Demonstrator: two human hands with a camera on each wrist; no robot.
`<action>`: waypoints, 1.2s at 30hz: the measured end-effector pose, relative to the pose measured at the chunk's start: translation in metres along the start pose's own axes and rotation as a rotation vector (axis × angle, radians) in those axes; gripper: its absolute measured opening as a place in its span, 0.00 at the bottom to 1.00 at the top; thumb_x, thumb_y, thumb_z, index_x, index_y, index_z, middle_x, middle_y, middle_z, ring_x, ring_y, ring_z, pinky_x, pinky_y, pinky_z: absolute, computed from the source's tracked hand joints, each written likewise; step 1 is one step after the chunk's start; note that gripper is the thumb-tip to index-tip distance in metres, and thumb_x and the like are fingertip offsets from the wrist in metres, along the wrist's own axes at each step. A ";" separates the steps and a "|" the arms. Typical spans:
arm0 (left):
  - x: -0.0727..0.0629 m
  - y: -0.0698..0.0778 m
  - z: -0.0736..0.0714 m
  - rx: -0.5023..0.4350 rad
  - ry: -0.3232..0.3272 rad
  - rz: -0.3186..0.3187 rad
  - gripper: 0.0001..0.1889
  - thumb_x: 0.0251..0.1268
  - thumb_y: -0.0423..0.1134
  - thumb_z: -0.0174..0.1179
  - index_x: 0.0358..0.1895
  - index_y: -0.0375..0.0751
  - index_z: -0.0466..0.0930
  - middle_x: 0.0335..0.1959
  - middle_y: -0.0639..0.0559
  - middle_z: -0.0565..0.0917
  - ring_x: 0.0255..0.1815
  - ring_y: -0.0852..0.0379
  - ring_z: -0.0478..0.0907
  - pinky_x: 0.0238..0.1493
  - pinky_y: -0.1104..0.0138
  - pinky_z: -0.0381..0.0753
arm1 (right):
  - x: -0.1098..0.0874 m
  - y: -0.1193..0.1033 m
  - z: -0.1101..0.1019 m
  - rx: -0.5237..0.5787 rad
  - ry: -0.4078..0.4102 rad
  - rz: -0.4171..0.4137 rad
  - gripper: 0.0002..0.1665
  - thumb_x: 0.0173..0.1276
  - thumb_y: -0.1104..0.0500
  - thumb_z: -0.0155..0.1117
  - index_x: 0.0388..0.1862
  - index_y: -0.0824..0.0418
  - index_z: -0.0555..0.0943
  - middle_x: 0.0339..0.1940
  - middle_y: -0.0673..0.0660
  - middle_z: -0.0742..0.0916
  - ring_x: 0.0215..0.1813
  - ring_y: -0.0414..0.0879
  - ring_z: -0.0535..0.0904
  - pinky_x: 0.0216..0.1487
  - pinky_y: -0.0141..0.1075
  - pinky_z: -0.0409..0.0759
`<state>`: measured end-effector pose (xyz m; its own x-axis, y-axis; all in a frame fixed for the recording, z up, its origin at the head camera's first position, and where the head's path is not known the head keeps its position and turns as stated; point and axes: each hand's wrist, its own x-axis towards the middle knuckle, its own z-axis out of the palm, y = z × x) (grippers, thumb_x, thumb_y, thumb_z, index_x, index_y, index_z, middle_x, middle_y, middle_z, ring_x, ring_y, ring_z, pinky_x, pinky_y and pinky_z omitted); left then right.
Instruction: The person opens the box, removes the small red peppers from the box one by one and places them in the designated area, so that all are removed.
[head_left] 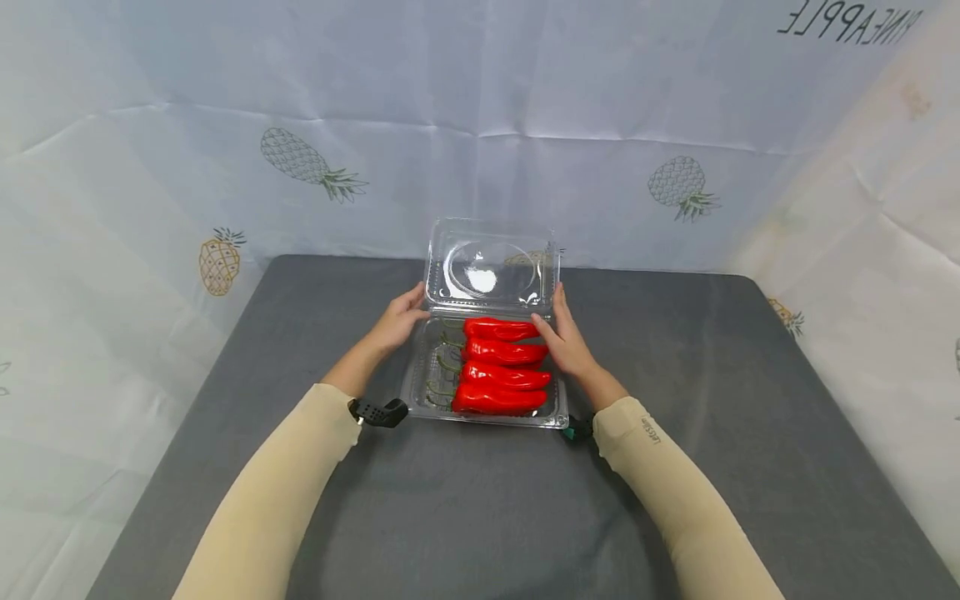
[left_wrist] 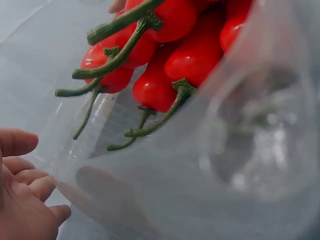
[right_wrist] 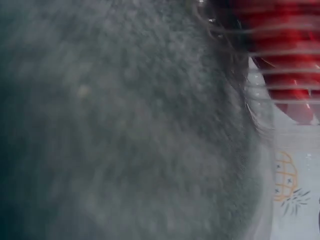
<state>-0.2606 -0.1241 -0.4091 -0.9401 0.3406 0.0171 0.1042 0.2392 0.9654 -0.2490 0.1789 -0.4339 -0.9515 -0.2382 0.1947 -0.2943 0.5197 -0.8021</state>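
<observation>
A clear plastic clamshell box [head_left: 420,392] lies on the table, its lid [head_left: 457,292] raised at the far side. Several glossy red peppers [head_left: 501,377] lie side by side in the base, their green stems [head_left: 448,363] toward the left. At the hinge's left end, my left hand [head_left: 395,323] touches the lid's edge with loosely bent fingers. My right hand [head_left: 570,343] rests at the right side, fingers straight along the lid's edge and thumb over the far pepper. The left wrist view shows the left hand [left_wrist: 27,192] beside the lid [left_wrist: 165,190]. Peppers [right_wrist: 295,60] show through ribbed plastic in the right wrist view.
The grey table [head_left: 480,508] extends around the box. Behind it hangs a pale cloth [head_left: 480,100] printed with pineapples. A dark wrist strap [head_left: 378,412] sits on the left forearm, near the box's front left corner.
</observation>
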 end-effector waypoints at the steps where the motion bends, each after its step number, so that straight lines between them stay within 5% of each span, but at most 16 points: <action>1: 0.000 -0.001 -0.001 -0.004 0.001 -0.007 0.32 0.68 0.27 0.41 0.71 0.25 0.38 0.75 0.37 0.40 0.76 0.43 0.42 0.75 0.55 0.43 | 0.001 0.001 0.002 0.003 0.005 0.003 0.44 0.73 0.51 0.45 0.74 0.65 0.35 0.77 0.57 0.39 0.78 0.51 0.33 0.76 0.51 0.38; 10: 0.000 -0.007 -0.004 0.023 0.008 -0.051 0.29 0.72 0.28 0.36 0.72 0.27 0.38 0.75 0.39 0.41 0.76 0.43 0.43 0.74 0.54 0.46 | 0.009 0.000 0.006 0.002 -0.002 0.028 0.39 0.74 0.50 0.45 0.73 0.69 0.45 0.77 0.58 0.42 0.78 0.52 0.37 0.75 0.52 0.42; 14: -0.002 -0.011 -0.002 0.071 -0.009 -0.023 0.28 0.72 0.26 0.36 0.71 0.25 0.38 0.74 0.33 0.42 0.75 0.40 0.43 0.73 0.52 0.48 | 0.010 0.001 0.006 -0.003 -0.019 0.054 0.38 0.74 0.49 0.44 0.73 0.69 0.47 0.77 0.59 0.43 0.78 0.53 0.37 0.75 0.53 0.43; 19: -0.004 -0.015 0.001 0.110 -0.012 0.009 0.28 0.72 0.25 0.36 0.70 0.22 0.38 0.72 0.29 0.44 0.74 0.37 0.44 0.73 0.51 0.48 | 0.010 0.003 0.006 -0.014 -0.032 0.091 0.38 0.74 0.48 0.44 0.72 0.70 0.49 0.77 0.61 0.45 0.78 0.54 0.39 0.75 0.52 0.43; 26: -0.008 -0.014 0.002 0.152 -0.014 -0.045 0.27 0.74 0.29 0.36 0.70 0.24 0.40 0.72 0.31 0.47 0.74 0.39 0.45 0.73 0.52 0.48 | 0.010 0.005 0.006 -0.031 -0.053 0.152 0.39 0.73 0.45 0.43 0.73 0.67 0.49 0.77 0.60 0.49 0.77 0.54 0.43 0.75 0.52 0.45; 36: -0.012 -0.016 0.001 0.134 -0.040 -0.022 0.28 0.74 0.30 0.36 0.71 0.26 0.37 0.74 0.34 0.41 0.75 0.38 0.42 0.74 0.51 0.45 | 0.012 0.006 0.005 -0.044 -0.065 0.136 0.43 0.72 0.41 0.42 0.73 0.67 0.48 0.77 0.61 0.48 0.77 0.54 0.42 0.75 0.52 0.44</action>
<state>-0.2505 -0.1310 -0.4251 -0.9294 0.3688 -0.0168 0.1285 0.3658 0.9218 -0.2619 0.1748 -0.4398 -0.9754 -0.2150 0.0484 -0.1685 0.5857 -0.7928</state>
